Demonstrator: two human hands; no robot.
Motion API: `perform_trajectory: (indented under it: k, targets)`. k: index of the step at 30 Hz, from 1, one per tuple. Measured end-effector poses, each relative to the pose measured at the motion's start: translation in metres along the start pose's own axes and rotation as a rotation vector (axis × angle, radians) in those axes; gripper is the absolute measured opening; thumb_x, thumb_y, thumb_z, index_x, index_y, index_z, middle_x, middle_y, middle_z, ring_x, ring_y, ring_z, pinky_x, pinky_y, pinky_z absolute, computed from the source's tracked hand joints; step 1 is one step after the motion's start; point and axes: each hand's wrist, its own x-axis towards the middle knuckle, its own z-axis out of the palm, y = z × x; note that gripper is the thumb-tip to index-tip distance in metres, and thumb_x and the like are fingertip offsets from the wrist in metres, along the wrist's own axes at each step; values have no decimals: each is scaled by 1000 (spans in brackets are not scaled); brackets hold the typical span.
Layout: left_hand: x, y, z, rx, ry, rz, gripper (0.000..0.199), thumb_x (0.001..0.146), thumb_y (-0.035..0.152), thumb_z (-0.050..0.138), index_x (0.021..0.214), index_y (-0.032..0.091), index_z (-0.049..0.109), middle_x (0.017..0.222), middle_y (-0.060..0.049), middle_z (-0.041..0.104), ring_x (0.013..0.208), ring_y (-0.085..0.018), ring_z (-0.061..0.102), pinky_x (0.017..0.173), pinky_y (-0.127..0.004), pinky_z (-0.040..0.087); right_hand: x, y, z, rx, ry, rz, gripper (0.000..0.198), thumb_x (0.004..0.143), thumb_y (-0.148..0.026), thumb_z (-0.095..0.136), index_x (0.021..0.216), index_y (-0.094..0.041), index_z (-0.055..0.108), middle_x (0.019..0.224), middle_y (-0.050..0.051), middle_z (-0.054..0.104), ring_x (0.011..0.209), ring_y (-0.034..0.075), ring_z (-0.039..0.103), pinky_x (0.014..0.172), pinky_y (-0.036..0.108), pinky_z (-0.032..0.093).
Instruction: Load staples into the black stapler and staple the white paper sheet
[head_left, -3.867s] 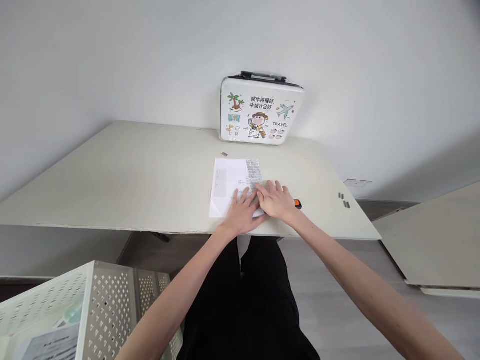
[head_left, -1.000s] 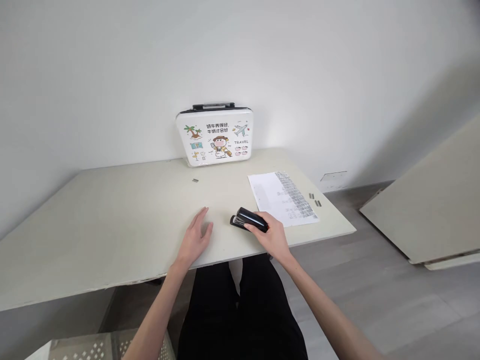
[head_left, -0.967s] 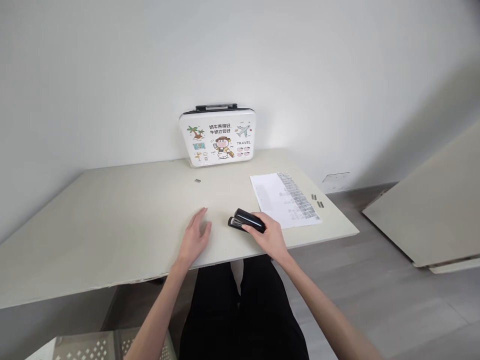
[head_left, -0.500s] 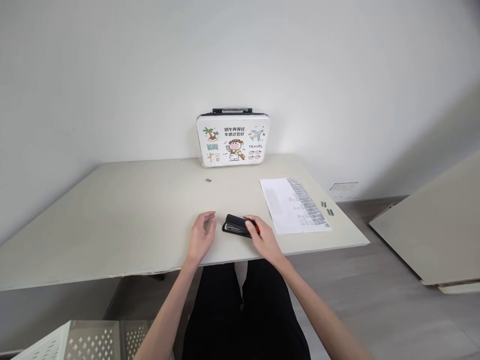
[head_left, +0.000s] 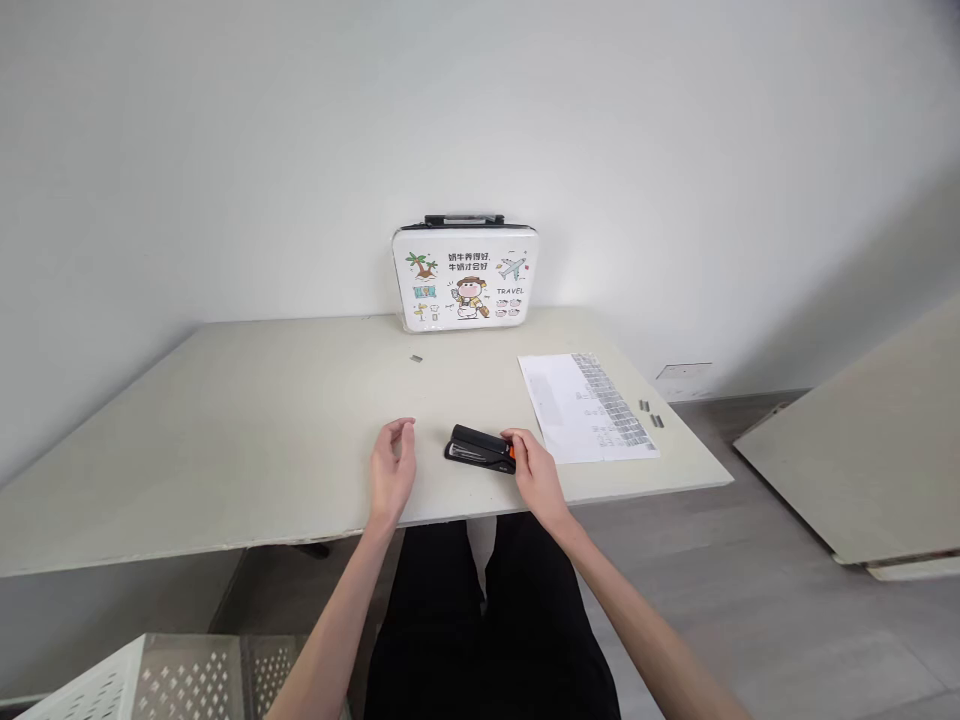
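A black stapler [head_left: 480,449] with a bit of orange-red at its rear lies across the desk near the front edge. My right hand [head_left: 537,476] is closed round the rear end of it, thumb and fingers on either side. To the stapler's left, apart from it, my left hand [head_left: 393,468] is above the desk with fingers curled and the thumb tip close against them; whatever they may hold is hidden. A small grey strip of staples [head_left: 416,358] lies farther back on the desk.
A printed sheet of paper [head_left: 555,410] lies right of my right hand. Beyond it are small staple strips [head_left: 657,421] near the desk's right edge. A white cartoon-printed case [head_left: 465,275] leans on the wall. A perforated white basket [head_left: 112,685] stands below the desk [head_left: 225,430].
My right hand has slid back toward the stapler's rear end, baring more of its top. My left hand has moved slightly left, and its thumb has closed toward the fingers.
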Motion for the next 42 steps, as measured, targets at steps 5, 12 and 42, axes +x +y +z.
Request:
perform_trajectory:
  k: [5,12,42]
  targets:
    - [-2,5,-2,-6,18,-11,37,104,50,45,113,21,67,126,-11,71,122,-27,63,104,-39,47,-1,1,2,0,19,-7,45,108,-52,31,113,-23,65,118,11,72,104,24,69,92,38,54]
    - [0,-2,-3,-48,29,-9,37,104,50,44,112,22,67,125,-11,70,123,-27,61,106,-39,45,-2,-4,0,0,41,13,46,108,-52,32,111,-23,66,113,10,73,102,25,69,91,39,53]
    - [-26,36,23,-1149,-250,-997,29,104,20,41,105,11,69,111,-17,76,94,-23,74,83,-34,57,-42,-49,-45,-437,56,-899,43,94,0,63,125,-28,69,115,4,79,119,23,70,93,39,64]
